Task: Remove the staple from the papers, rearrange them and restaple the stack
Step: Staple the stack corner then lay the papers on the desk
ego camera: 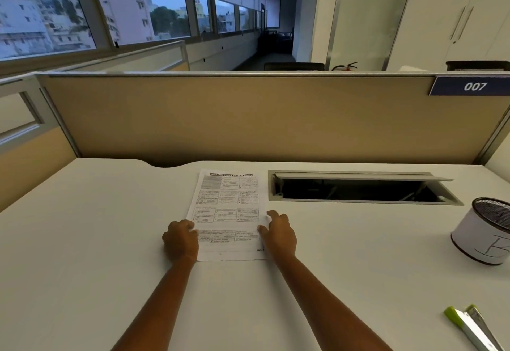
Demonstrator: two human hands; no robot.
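A stack of printed papers (227, 204) lies flat in the middle of the white desk, its title line at the far end. My left hand (180, 240) rests curled on the stack's lower left edge. On the lower right edge sits my right hand (278, 233), fingers bent against the paper. Both hands touch the sheets from the sides; no staple can be made out. A green and white stapler (469, 326) lies at the desk's front right corner, well away from both hands.
An open cable hatch (358, 187) is sunk into the desk right of the papers. A white mesh-topped pen cup (485, 233) stands at the right edge. A beige partition (248, 118) walls the desk's far side.
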